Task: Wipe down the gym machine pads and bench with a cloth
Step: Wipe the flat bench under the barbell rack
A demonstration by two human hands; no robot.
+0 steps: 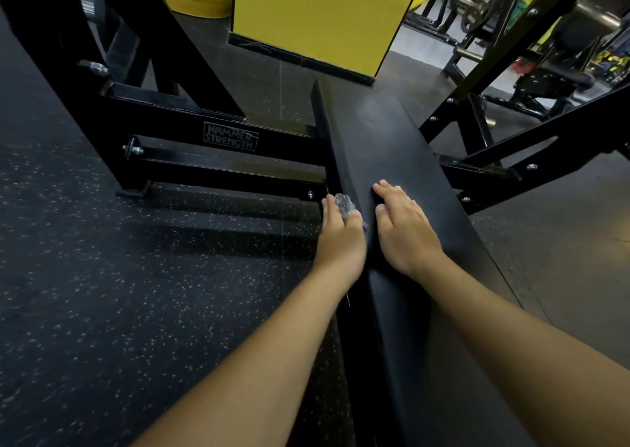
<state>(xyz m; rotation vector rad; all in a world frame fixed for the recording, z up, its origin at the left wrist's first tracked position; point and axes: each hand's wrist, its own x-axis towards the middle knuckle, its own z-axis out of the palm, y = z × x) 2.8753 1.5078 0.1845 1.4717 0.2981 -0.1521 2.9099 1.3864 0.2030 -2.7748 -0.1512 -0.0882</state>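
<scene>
I see the speckled black rubber floor (102, 276) filling the whole left half of the frame. Across the upper left runs the black steel machine frame (191, 129), with a "Hammer Strength" label (230, 136) on its crossbar near the centre. A yellow wall panel (320, 13) stands at the top centre, and more gym machines (531, 37) crowd the upper right corner.

The long black padded bench (392, 160) runs from the centre of the frame down toward the lower right. My right hand (405, 228) lies flat on its top surface just right of centre, fingers relaxed and slightly spread, pressing on the pad and gripping nothing. My left hand (342, 231) sits just beside it, against the left side edge of the bench, and its fingers are curled round a small grey cloth (344, 204), which bunches out above the fingers and touches the bench's side edge. The two hands are near each other, with the pad's edge between them. Both bare forearms reach in from the bottom of the frame.
</scene>
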